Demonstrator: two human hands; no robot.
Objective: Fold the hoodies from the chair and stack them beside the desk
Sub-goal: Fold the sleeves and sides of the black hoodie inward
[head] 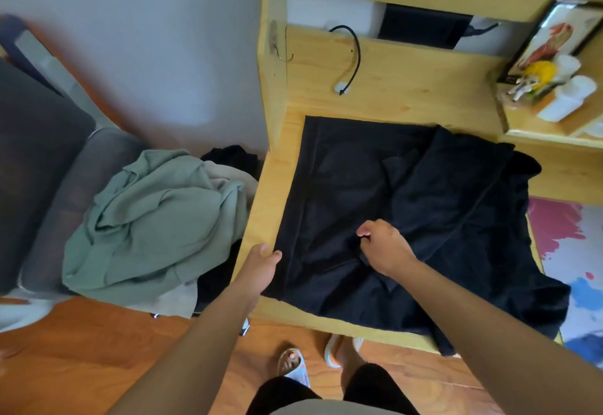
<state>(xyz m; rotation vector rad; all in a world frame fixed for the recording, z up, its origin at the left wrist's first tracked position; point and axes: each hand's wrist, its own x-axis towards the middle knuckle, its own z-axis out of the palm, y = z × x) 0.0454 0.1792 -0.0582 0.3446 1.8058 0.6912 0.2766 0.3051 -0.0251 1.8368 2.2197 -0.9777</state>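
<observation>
Black hoodie (375, 205), frame centre, spread on bench (267, 186): folding under way. Left hand (264, 259) pinches its left edge; right hand (381, 245) pinches mid-cloth. Next: fold the bunched right side inward; green hoodie (156, 218) waits on chair (49, 160), left.

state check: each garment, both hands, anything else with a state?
black hoodie: spread on the desk, partly folded, right part bunched
green hoodie: crumpled on the chair, unfolded
dark garment: under or behind the green one, unfolded
left hand: gripping the black hoodie's left edge
right hand: pinching fabric at its middle
cable: loose end, unplugged
</observation>
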